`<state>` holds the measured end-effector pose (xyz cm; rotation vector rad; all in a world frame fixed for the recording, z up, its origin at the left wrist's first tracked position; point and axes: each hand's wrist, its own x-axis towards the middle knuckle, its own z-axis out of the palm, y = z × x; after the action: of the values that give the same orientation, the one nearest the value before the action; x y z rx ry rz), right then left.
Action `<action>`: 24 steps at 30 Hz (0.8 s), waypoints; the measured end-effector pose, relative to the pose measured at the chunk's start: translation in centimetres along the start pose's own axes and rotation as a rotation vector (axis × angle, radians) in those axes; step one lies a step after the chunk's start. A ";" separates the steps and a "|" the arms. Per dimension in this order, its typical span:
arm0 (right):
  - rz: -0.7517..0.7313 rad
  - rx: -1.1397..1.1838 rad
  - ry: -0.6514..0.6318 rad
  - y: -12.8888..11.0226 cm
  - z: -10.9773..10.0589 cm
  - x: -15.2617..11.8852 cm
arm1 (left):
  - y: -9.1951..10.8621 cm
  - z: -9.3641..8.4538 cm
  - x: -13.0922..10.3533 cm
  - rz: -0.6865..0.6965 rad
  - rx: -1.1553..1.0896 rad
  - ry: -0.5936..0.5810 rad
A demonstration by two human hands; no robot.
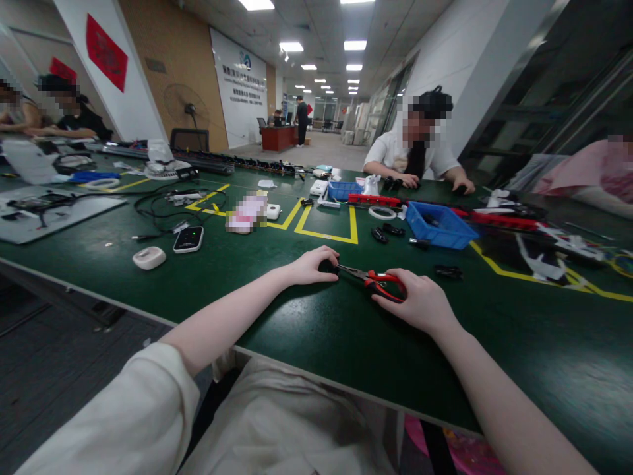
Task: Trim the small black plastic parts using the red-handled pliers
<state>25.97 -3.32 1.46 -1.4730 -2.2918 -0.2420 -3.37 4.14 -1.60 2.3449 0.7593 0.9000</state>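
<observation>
Head view: the left hand (315, 265) closes its fingertips around a small black part (327, 266) over the green tabletop (287, 336), while the right hand (422, 302) grips red-handled pliers (374, 280), their tips meeting the part's right side. Work on this piece appears under way and unfinished; whether the loose black pieces (393, 229) near the blue bin (440, 231) are done or waiting cannot be told.

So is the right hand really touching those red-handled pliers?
Touching. The head view shows the right hand holding the red-handled pliers, its thumb and fingers meeting the handles with no gap.
</observation>
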 end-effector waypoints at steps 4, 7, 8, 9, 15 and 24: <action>-0.004 -0.019 0.002 0.0 0.1 0.0 | 0.2 0.0 0.0 -0.010 0.024 -0.004; -0.030 -0.023 0.020 -0.1 0.2 0.0 | 0.5 0.0 -0.1 -0.019 0.050 -0.003; -0.035 -0.024 0.023 -0.1 0.2 0.1 | 0.6 0.0 -0.1 -0.020 0.059 -0.003; -0.041 -0.026 0.027 -0.1 0.1 0.1 | 0.7 -0.1 -0.1 -0.021 0.066 -0.003; -0.120 -0.040 0.079 -0.1 0.1 0.2 | 0.8 0.0 -0.1 -0.012 0.092 -0.006; -0.112 -0.038 0.073 -0.2 0.0 0.1 | 0.9 0.1 -0.1 -0.010 0.102 -0.008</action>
<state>25.79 -3.29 1.52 -1.3328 -2.3247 -0.3670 -3.08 3.43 -1.09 2.4296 0.8315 0.8657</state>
